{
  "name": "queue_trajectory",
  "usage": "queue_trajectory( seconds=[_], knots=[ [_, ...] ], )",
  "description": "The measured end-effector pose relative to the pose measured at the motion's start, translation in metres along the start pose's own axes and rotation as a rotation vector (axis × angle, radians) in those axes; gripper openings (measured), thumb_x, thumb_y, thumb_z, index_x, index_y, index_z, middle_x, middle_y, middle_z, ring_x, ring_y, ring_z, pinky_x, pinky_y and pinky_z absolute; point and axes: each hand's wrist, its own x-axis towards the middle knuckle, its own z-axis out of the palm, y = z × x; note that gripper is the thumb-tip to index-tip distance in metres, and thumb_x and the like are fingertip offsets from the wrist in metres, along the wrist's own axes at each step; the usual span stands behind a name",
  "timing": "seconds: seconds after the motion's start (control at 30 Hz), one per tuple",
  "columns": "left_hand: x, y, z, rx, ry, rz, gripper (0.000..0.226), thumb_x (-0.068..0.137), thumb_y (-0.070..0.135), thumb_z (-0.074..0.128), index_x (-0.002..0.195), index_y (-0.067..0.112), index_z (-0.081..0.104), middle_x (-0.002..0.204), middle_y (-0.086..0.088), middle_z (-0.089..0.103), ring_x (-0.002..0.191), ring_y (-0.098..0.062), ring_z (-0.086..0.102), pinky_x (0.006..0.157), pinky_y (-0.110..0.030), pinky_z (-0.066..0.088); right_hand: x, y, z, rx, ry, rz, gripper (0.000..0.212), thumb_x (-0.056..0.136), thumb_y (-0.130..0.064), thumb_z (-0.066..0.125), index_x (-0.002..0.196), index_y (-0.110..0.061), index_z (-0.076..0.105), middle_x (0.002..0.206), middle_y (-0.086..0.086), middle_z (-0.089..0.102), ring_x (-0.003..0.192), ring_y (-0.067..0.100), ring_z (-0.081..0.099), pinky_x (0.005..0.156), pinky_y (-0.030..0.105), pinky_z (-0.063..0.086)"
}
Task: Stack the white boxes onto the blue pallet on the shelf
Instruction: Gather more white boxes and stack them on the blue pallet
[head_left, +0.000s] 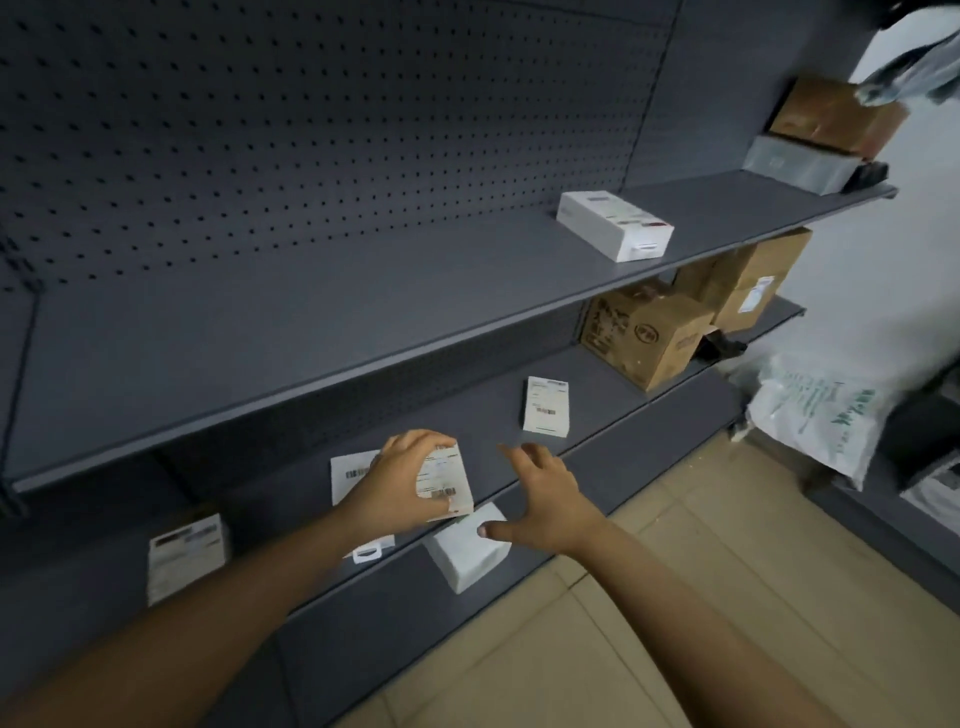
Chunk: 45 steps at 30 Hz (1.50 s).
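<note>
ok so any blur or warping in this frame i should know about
Head view: wide-angle lens bows the upper shelf edge; light is dim and flat; the top right corner and the white bag are blurred; labels on the white box in the left hand are unreadable.

Two bare arms in view
Left hand (400, 480) and right hand (548, 506) both bare, forearms (208, 613) bare to the frame edge; right thumb shows a short nail.
</note>
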Motion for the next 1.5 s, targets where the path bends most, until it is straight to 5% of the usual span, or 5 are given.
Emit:
queue_trajectory(
  seconds=[0.33,0.6,0.97,1.23,1.5],
  knots=[
    [0.034,-0.059,0.037,-0.049,0.276,-0.394,0.059,0.076,0.017,0.075,0.130,0.021,0.052,0.132,-0.001,0.050,0.124,-0.020,0.040,0.097,-0.021,0.029,0.133,0.040,0.061,0.052,-0.182,0.018,0.086,0.070,-0.051,0.074,0.141,-0.024,0.034,0.143,0.013,0.034,0.133,0.034,0.035,0.108,0.044,0.036],
    [0.026,-0.105,0.091,-0.113,0.335,-0.598,0.065,0.067,0.030,0.070,0.129,0.026,0.053,0.133,-0.002,0.051,0.124,-0.025,0.045,0.101,-0.043,0.043,0.194,0.051,0.150,-0.053,-0.232,0.103,0.088,0.075,-0.063,0.063,0.146,-0.027,0.024,0.139,0.017,0.038,0.127,0.037,0.038,0.105,0.046,0.035],
    [-0.027,-0.133,0.123,-0.107,0.430,-0.668,0.067,0.072,0.020,0.072,0.132,0.033,0.048,0.137,0.005,0.047,0.123,-0.018,0.041,0.106,-0.039,0.038,0.225,0.028,0.212,-0.074,-0.118,0.202,0.117,0.066,-0.065,0.072,0.149,-0.021,0.002,0.147,0.034,0.012,0.131,0.049,0.027,0.107,0.053,0.034],
    [-0.058,-0.133,0.103,-0.096,0.435,-0.673,0.069,0.073,0.020,0.071,0.136,0.030,0.044,0.134,0.003,0.047,0.122,-0.019,0.039,0.107,-0.039,0.034,0.214,0.019,0.183,-0.086,-0.020,0.218,0.126,0.062,-0.064,0.074,0.151,-0.016,0.000,0.125,0.032,0.041,0.112,0.038,0.040,0.096,0.040,0.030],
    [-0.113,-0.109,0.054,-0.060,0.494,-0.566,0.067,0.076,0.023,0.070,0.137,0.030,0.041,0.135,0.005,0.045,0.126,-0.019,0.038,0.106,-0.038,0.036,0.141,-0.040,0.148,0.058,0.063,0.145,0.117,0.059,-0.063,0.075,0.150,-0.025,0.013,0.126,0.025,0.037,0.119,0.036,0.032,0.103,0.041,0.027]
  ],
)
